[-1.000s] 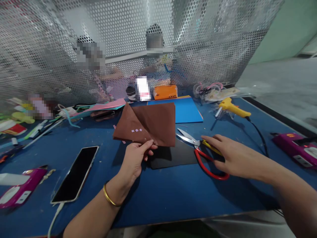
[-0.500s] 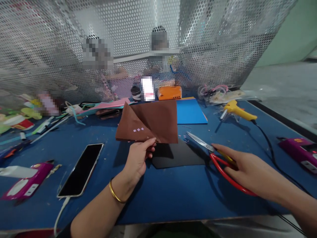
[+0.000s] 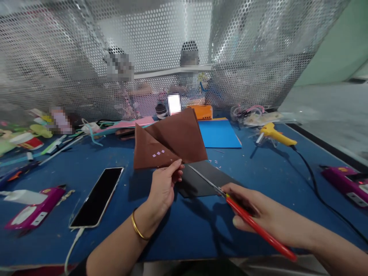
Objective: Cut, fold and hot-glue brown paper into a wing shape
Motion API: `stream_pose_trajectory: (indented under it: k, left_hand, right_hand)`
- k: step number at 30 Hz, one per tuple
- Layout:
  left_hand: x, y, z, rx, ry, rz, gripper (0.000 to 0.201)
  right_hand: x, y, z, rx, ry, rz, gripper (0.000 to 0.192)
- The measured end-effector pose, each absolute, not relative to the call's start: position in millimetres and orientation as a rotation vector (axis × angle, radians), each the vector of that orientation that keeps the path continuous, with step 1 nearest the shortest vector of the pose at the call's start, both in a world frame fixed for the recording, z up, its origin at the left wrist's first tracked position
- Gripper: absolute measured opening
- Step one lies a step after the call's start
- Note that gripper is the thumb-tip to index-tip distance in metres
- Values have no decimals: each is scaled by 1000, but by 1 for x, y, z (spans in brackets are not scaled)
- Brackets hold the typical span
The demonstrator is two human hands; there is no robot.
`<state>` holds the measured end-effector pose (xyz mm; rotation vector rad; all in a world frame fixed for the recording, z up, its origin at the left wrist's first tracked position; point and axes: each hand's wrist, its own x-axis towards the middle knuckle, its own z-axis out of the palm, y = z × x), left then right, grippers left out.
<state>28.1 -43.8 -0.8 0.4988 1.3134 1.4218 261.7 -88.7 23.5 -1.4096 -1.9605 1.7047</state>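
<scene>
While the left hand (image 3: 163,184) pinches the brown sheet (image 3: 169,143) by its lower edge, lifted above the table (image 3: 184,230), the right hand (image 3: 253,211) grips red scissors (image 3: 244,218), blades pointing at that edge beside the left fingertips. Black sheet (image 3: 201,178) lies beneath. Phone (image 3: 97,197) left, glue gun (image 3: 274,134) right, mesh screen (image 3: 244,57) behind.

The scene is lit evenly and fairly brightly from above. Soft shadows are cast toward the viewer on the blue bench (image 3: 201,230) beneath the left hand (image 3: 163,186) and the right hand (image 3: 253,211). Glare is scattered across the perforated metal screen (image 3: 258,57). Straight lines are bent at the edges by wide-angle distortion. The left margin is smeared, and several patches are pixelated.
</scene>
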Motion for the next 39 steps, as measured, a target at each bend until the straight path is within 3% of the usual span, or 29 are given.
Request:
stream_pose_trajectory:
  k: [3,10,39]
  left_hand:
    - [30,-46,0,473,1311,1426,20]
    - [36,-50,-2,443,1296,1393,20]
    - [40,-53,-2,371,1252,1355,10]
  right_hand:
    - [252,-87,27,-1367,-1899,1697,30]
    - [235,-83,20,-1319,-1834,1678,44]
    - [230,-78,21,-1330,-1947,1599,33]
